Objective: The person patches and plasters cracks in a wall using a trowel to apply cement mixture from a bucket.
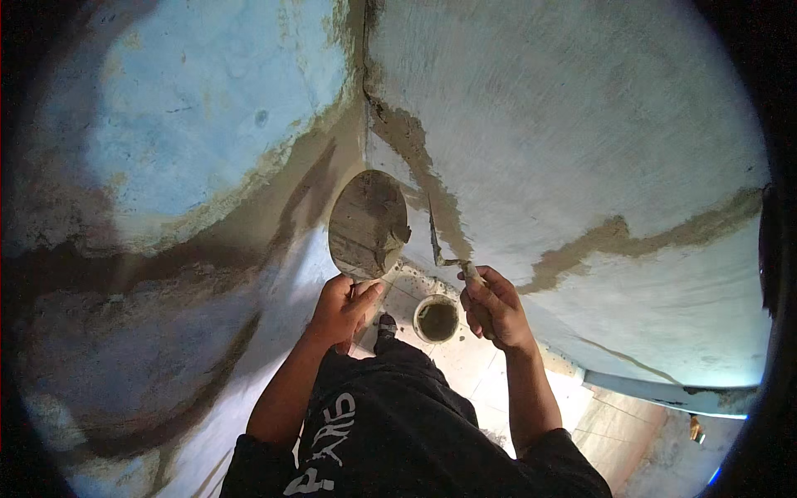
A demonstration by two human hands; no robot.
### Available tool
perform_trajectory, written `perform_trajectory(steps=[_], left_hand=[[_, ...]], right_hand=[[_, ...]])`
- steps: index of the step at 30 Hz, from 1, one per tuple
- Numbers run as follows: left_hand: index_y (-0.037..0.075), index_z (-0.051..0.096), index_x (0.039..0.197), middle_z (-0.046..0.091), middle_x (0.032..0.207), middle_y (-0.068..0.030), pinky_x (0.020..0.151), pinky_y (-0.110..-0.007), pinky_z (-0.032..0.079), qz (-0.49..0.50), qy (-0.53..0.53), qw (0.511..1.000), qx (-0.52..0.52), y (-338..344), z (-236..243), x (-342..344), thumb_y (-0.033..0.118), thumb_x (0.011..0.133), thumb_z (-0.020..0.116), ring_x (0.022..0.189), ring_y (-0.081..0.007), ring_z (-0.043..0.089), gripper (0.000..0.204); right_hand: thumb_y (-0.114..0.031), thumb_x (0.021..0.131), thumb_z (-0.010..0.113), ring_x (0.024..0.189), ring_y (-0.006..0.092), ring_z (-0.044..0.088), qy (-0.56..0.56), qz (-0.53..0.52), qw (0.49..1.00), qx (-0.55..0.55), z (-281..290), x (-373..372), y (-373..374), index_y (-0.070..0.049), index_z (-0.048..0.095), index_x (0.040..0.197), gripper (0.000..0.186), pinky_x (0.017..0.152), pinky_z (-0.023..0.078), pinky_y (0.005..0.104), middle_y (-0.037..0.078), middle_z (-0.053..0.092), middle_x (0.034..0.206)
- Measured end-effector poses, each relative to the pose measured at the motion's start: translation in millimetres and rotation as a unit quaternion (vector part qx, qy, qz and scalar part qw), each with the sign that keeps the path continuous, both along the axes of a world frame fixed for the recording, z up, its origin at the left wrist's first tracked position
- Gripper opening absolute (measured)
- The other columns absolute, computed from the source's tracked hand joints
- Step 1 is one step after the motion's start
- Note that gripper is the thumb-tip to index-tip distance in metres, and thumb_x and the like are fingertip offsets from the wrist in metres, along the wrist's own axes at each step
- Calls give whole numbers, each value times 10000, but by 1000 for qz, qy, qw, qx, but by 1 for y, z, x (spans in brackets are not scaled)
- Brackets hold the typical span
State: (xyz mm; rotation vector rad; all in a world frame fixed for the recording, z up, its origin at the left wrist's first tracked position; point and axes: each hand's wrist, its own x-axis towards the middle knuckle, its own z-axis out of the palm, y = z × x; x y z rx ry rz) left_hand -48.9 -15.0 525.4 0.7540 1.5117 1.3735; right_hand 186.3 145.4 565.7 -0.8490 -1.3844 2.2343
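Observation:
My left hand (342,310) grips the lower edge of a round mortar board (353,195), held up in front of the wall corner. A smear of wet grey-brown mortar (388,247) lies on its right part. In my right hand (496,310) is a pointing trowel (434,234), fingers wrapped around its handle. The thin blade points up and is seen nearly edge-on, close to the right wall and a little right of the board. Whether the blade touches the wall, I cannot tell.
A bucket (417,319) of grey mix stands on the spattered tile floor (471,358) below my hands. The left wall (207,124) is blue with broad brown mortar patches. Patched cracks cross the pale right wall (540,158). My shoe (387,322) shows beside the bucket.

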Motion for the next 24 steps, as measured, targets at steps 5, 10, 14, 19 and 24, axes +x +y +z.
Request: perform_trajectory(steps=[5,10,14,19,24], left_hand=[[43,557,834,511,576,-1,389,-283,379,-14,-15,998,-61,-4,-13,-1,160,980,656,413,-86,460,212],[52,573,902,515,562,0,381,-290,388,-68,-96,992,-55,-11,-13,-4,156,974,660,406,-82,456,154],[71,551,833,500,527,2,377,-292,364,-97,-194,976,-26,-18,-7,-11,166,963,693,395,-93,456,214],[56,593,964,515,551,2,384,-282,435,-116,-181,976,-20,-26,-11,-20,63,980,608,412,-90,502,22],[60,592,952,511,552,1,383,-289,431,-70,-165,983,22,-26,-24,-21,84,974,625,408,-93,490,47]], right_hand=[[-207,1053,531,472,84,431,10,-26,999,-35,-4,-10,-1,18,572,1221,284,412,362,227,23,489,651],[-149,998,654,560,71,519,9,-4,993,115,-9,-11,4,32,592,1269,332,509,424,230,29,623,782],[-117,950,721,654,57,552,-5,24,986,164,-7,-6,16,48,635,1233,339,569,441,236,25,656,833],[-123,938,738,750,61,557,-30,43,980,192,4,-5,30,60,652,1209,338,651,454,239,16,658,863],[-121,935,730,804,85,573,-58,22,966,252,2,-7,30,71,658,1185,323,704,478,256,22,655,885]])
